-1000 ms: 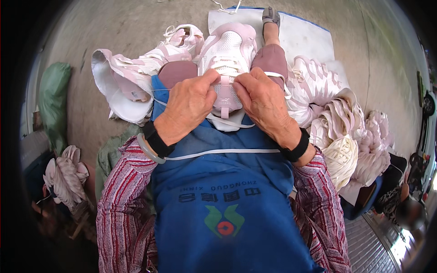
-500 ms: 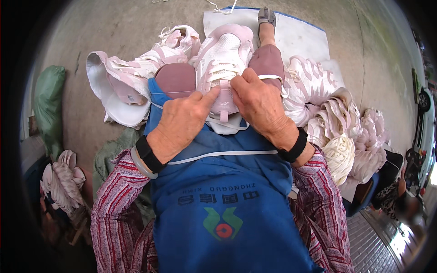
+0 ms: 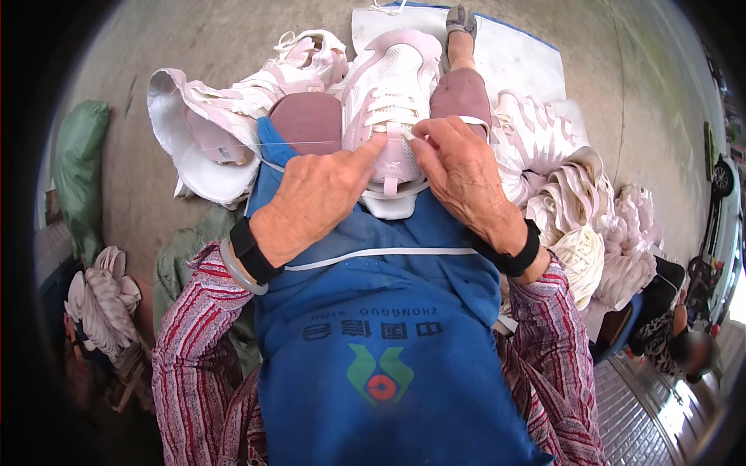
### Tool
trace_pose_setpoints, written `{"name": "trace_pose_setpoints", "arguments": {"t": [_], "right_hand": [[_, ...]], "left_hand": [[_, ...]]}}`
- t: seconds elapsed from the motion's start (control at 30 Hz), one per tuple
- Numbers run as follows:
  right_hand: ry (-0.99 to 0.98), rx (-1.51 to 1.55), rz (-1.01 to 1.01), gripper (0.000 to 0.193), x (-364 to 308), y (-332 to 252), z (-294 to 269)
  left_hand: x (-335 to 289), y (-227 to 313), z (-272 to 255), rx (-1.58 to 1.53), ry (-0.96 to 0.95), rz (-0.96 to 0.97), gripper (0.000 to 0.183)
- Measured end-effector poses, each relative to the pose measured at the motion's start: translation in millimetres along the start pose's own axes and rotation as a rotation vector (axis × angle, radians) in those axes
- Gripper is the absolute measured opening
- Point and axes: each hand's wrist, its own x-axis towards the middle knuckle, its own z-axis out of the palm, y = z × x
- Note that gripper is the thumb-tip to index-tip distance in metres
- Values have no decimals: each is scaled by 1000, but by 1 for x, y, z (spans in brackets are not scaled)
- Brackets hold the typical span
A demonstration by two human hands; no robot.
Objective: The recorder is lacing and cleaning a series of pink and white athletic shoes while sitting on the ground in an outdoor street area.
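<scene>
A white and pink sneaker upper (image 3: 395, 81) lies over my lap, toe pointing away, with white shoelace (image 3: 391, 105) crossing its front. My left hand (image 3: 322, 190) is closed at the upper's left edge. Its index fingertip presses beside the pink tongue (image 3: 394, 147), while its other fingers curl under, partly hidden. On the opposite side, my right hand (image 3: 470, 171) pinches a short light bit of lace between thumb and index finger near the eyelets. A thin pale thread (image 3: 299, 143) stretches leftward from near my left hand.
Stacked sneaker uppers (image 3: 225, 116) lie at my left. More uppers (image 3: 571, 186) and a cream lace bundle (image 3: 576, 256) sit at my right. A blue apron (image 3: 381, 303) covers my lap. A green sack (image 3: 81, 175) stands far left; another person (image 3: 672, 342) is at far right.
My right hand has shifted slightly right and its fingers have loosened from a tight curl into a longer pinch. The left hand stays beside the tongue, its index finger slightly higher.
</scene>
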Motion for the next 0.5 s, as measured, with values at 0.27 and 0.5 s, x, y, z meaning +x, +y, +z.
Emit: {"name": "trace_pose_setpoints", "arguments": {"t": [0.27,0.5], "right_hand": [[-45,-13,-11,11,7,6,4],[-164,-406,-129,10,-5,-9,-12]], "left_hand": [[6,15,-9,-55,-61,-123,52],[-1,10,-10,-94,23,-19,38]]}}
